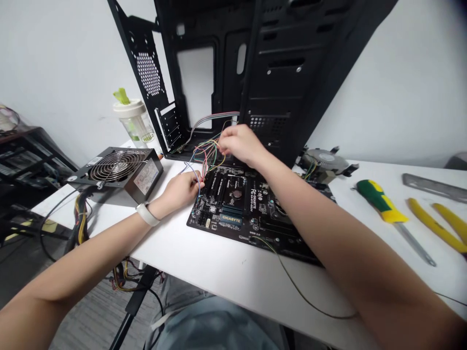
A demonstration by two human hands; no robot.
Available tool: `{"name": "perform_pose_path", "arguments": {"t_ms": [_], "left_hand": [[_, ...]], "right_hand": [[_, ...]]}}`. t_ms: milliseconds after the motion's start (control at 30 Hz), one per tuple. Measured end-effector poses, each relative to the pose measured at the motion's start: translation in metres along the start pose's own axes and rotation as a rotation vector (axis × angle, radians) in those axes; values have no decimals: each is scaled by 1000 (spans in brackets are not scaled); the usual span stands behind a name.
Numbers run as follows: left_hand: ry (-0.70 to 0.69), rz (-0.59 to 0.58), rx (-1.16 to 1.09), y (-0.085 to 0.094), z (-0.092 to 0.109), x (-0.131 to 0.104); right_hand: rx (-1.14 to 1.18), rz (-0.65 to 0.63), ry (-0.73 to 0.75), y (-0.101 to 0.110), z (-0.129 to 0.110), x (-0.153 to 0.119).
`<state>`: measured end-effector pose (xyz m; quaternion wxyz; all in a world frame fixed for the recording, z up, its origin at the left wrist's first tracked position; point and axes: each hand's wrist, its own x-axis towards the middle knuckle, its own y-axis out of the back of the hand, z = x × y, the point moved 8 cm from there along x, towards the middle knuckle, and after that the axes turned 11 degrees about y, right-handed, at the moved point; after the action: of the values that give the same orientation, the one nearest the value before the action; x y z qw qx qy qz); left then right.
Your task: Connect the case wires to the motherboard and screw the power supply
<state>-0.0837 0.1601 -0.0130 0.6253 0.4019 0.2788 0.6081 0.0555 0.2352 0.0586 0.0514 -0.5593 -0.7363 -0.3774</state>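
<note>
A black Gigabyte motherboard [251, 228] lies on the white table, in front of an open black computer case [280, 82]. Thin coloured wires [207, 146] run in a loose tangle between the case and the board's far left corner. At the left edge of the board, my left hand [184, 187] is closed in a pinch on the ends of these wires. My right hand [241, 144], higher and nearer the case, pinches other strands of the same bundle. The fingertips partly hide what sits at the wire ends.
On the left stands a power supply [144, 175] with its cables hanging over the edge, a lidded cup [133, 121] behind it. To the right lie a CPU cooler [324, 160], a green-yellow screwdriver [383, 199], yellow-handled pliers [430, 221] and a metal strip [434, 186].
</note>
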Motion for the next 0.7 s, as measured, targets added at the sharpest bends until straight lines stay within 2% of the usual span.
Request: {"name": "perform_pose_path", "arguments": {"t_ms": [200, 367, 500, 600, 700], "left_hand": [[43, 31, -30, 0, -4, -2], [70, 42, -106, 0, -10, 0], [72, -16, -207, -2, -10, 6], [82, -49, -261, -1, -10, 8], [103, -27, -274, 10, -6, 4]], "right_hand": [[-5, 154, 108, 45, -46, 4], [94, 302, 258, 103, -110, -16], [146, 415, 373, 146, -151, -30], [76, 427, 466, 161, -171, -39], [-141, 353, 529, 157, -178, -59]]}}
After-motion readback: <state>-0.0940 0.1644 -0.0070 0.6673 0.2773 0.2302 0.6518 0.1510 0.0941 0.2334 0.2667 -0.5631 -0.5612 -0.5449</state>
